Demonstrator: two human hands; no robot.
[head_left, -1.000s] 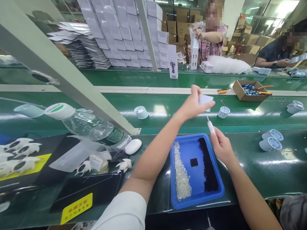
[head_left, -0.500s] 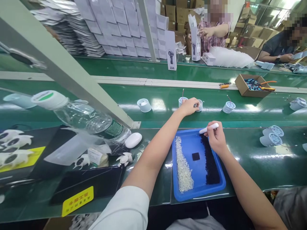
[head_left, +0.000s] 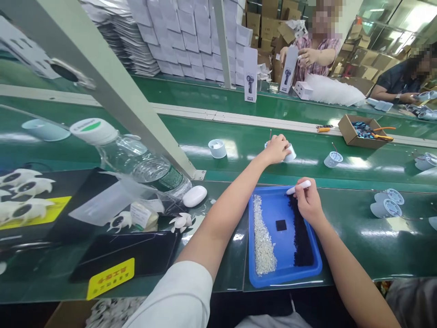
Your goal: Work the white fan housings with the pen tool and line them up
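My left hand [head_left: 276, 149] reaches over the green belt, its fingers closed round a small pale-blue plastic cup [head_left: 291, 154]. Just behind that hand another pale cup with a thin wire is mostly covered. A white pen-shaped tool [head_left: 299, 187] is pinched in my right hand [head_left: 309, 202], above the top right corner of a blue tray [head_left: 285, 262]. In the tray lie clear-white small pieces [head_left: 264, 248] on the left, black small pieces [head_left: 303, 246] on the right and a black square [head_left: 281, 225] between them.
Other pale cups stand on the belt, one [head_left: 217, 149] at left and one [head_left: 333, 159] at right. A water bottle [head_left: 136, 159] leans near a slanted metal post [head_left: 112, 95]. A cardboard box [head_left: 360, 132] holds small parts. Two people work across the belt.
My left hand has closed round the cup, which now shows tipped on its side. The right hand stays over the tray with the tool. Across the belt, a person has turned a white box.
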